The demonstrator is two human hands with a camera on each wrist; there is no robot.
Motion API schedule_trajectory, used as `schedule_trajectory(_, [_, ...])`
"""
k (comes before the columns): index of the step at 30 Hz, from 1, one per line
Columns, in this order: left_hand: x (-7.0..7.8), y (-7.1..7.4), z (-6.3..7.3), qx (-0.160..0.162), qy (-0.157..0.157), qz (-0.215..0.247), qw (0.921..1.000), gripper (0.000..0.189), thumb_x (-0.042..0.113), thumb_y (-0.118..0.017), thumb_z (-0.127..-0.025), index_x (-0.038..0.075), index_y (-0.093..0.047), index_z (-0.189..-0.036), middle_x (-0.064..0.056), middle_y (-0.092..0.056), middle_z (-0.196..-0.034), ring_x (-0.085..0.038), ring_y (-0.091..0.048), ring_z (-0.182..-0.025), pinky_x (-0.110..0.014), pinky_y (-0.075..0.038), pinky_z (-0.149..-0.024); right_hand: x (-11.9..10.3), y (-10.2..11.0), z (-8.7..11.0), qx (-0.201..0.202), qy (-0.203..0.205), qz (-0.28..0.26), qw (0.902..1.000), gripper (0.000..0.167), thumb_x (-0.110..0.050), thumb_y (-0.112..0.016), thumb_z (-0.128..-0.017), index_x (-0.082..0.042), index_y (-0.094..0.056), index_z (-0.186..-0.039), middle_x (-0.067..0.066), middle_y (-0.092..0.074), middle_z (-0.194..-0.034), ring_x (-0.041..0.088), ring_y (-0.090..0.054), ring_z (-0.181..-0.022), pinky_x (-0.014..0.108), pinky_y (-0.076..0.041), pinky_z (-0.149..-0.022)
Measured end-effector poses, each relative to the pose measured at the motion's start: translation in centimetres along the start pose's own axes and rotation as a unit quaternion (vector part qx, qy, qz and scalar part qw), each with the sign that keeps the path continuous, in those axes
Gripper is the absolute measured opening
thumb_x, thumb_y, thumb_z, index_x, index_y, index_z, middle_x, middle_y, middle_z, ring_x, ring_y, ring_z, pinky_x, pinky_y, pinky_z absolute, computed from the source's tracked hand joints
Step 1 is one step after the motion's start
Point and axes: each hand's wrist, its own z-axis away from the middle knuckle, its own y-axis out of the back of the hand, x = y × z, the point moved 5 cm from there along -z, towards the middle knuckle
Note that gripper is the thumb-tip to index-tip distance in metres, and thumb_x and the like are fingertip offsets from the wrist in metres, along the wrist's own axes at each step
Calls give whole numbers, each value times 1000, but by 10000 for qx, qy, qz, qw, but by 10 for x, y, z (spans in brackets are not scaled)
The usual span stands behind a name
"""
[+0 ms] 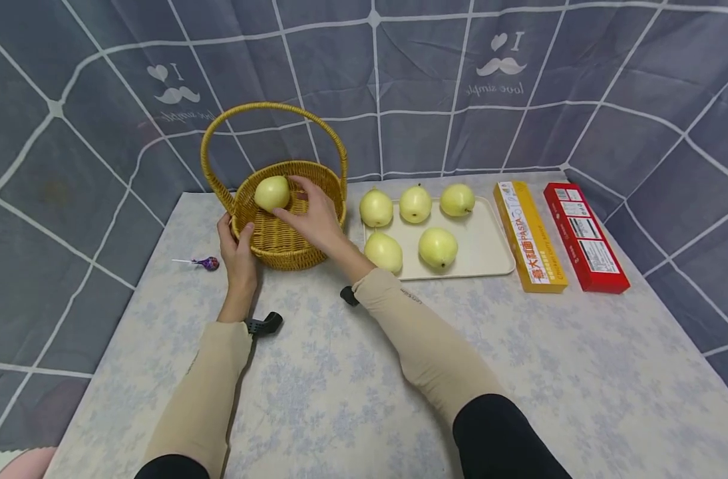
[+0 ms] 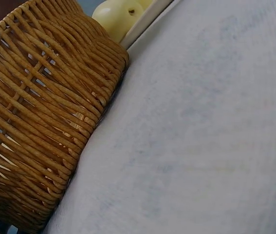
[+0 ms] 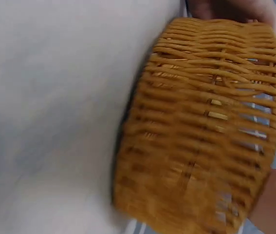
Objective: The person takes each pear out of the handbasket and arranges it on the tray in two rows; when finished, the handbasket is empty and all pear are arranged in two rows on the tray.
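A wicker basket [image 1: 292, 259] with a tall arched handle stands on the left part of the table. My left hand [image 1: 239, 258] grips its left side, thumb near the rim and fingers outside. Over the basket's inside, my right hand [image 1: 316, 216] holds a pale yellow-green pear [image 1: 272, 193] between thumb and fingers, close to the left rim. Both wrist views mostly show the basket's woven wall [image 2: 45, 107], and the held pear is hidden there. Right of the basket, several similar pears [image 1: 438, 247] lie on and at the edge of a cream tray [image 1: 486, 249].
A wrapped lollipop [image 1: 208, 263] lies left of the basket. Right of the tray are a yellow pasta box [image 1: 530, 236] and a red box [image 1: 585, 236]. A grey checked cloth [image 1: 418, 86] hangs behind the patterned table [image 1: 352, 386].
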Motion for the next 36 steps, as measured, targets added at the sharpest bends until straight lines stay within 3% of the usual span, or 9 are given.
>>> schedule_trajectory(9, [1,0,0,-114,72,-122,9998,58,22,-54,-107,8,-37,-160,-15,-46,-158,-32,-45,-145,-30,-38,-111,5,-31,-39,12,-150,170,9997,71,-31,-77,-97,-17,-46,-159,12,-54,-152,26,-56,-136,37,-50,-105])
schedule_trajectory(16, [28,-3,10,-191,102,17,9998,58,15,-53,-105,-2,-37,-158,-27,-43,-157,-40,-44,-144,-29,-39,-110,16,-44,-55,-140,-588,525,9968,74,-33,-76,-97,-23,-42,-162,10,-50,-156,27,-54,-138,41,-50,-106])
schedule_trajectory(22, [35,-3,12,-150,102,-2,9998,57,16,-52,-105,-1,-38,-157,-28,-43,-157,-42,-43,-144,-28,-39,-111,21,-54,-64,-636,-736,639,9932,84,-36,-78,-95,-24,-35,-166,10,-49,-160,32,-45,-148,47,-40,-117])
schedule_trajectory(26, [33,-4,13,-182,119,-32,9998,57,15,-52,-105,-1,-37,-157,-27,-44,-157,-42,-44,-145,-28,-41,-110,25,-58,-66,-946,-654,714,9908,90,-35,-79,-95,-22,-28,-168,10,-44,-163,31,-45,-148,46,-42,-116])
schedule_trajectory(36, [32,-3,13,-158,99,88,9998,57,17,-52,-105,-1,-38,-157,-26,-44,-157,-41,-45,-143,-27,-43,-107,24,-63,-67,-1020,-362,743,9913,81,-28,-84,-90,-20,-40,-157,13,-58,-147,32,-55,-135,43,-47,-108])
